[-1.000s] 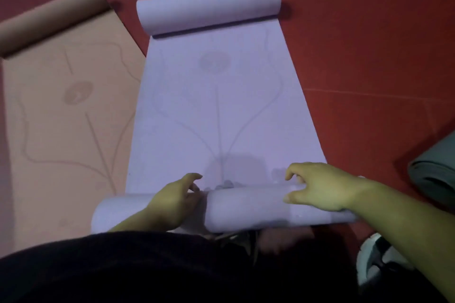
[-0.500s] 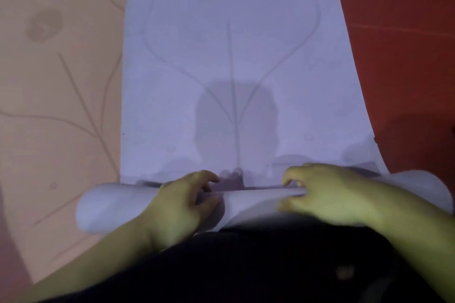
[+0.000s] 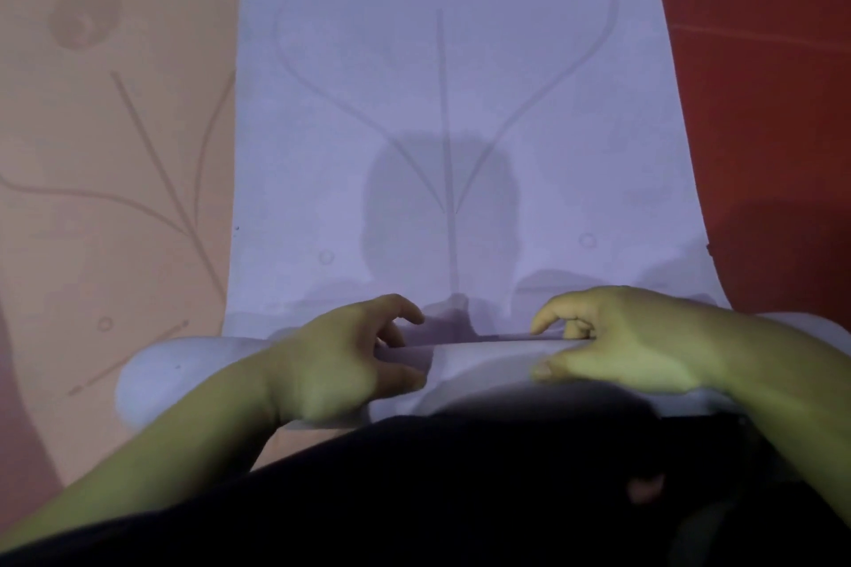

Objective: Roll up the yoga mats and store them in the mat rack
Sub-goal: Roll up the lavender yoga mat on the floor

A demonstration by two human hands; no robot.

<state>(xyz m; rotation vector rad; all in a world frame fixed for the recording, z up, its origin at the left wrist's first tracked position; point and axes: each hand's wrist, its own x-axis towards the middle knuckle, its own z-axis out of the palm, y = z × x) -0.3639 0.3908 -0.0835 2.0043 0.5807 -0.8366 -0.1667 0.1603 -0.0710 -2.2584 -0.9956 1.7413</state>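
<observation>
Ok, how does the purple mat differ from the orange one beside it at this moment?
The purple mat is partly rolled at its near end, while the orange mat lies flat wherever it shows. The left hand and right hand grip the purple mat's roll; neither hand touches the orange mat. Both carry faint line-and-circle markings and lie side by side on the red floor.

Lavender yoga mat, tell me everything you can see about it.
The lavender yoga mat looks like matte, foam-like sheet, pale purple, with faint printed lines: a centre stripe, two curves meeting on it, and a circle farther up. Its near end is rolled into a tube lying crosswise. The rest lies flat on the red floor, beside the tan mat, which the roll's left end overlaps. The left hand and right hand grip the roll. A shadow falls on it.
</observation>
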